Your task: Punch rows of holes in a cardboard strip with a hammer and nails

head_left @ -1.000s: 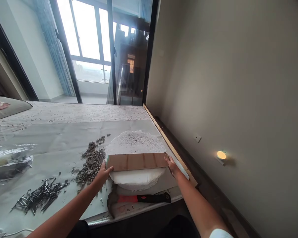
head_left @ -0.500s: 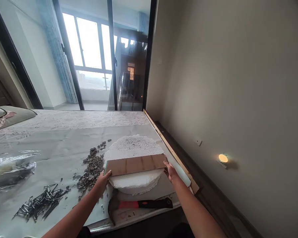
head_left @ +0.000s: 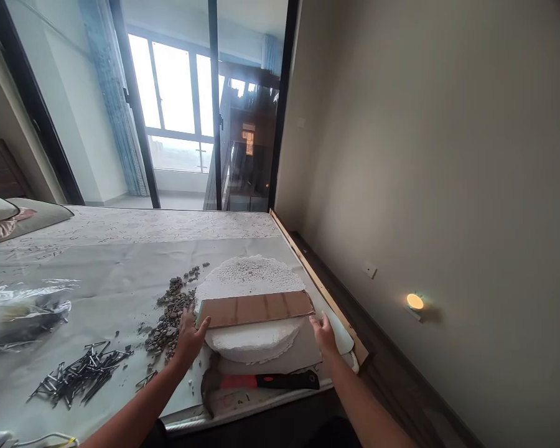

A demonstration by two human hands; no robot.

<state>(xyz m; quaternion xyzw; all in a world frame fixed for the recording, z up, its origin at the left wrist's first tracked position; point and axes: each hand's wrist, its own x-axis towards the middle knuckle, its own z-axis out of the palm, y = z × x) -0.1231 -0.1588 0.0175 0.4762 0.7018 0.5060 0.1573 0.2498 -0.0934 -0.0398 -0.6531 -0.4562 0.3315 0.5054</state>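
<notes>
Here the left hand [head_left: 189, 336] touches the brown board's [head_left: 254, 308] left end with loose fingers; the right hand [head_left: 324, 333], open, sits just off its right end, above the white foam disc [head_left: 249, 277].

Brown board [head_left: 256, 308] lies flat across the white foam disc [head_left: 249, 277]. Left hand [head_left: 190, 336] at the board's left end, fingers spread, thumb touching the corner. Right hand [head_left: 324, 333] just off the right end, open. Hammer [head_left: 256, 381] with red-black handle lies near the bed edge [head_left: 261, 407], below the disc. Gravel pile [head_left: 170, 311] left of disc; nails [head_left: 79, 370] further left.
</notes>
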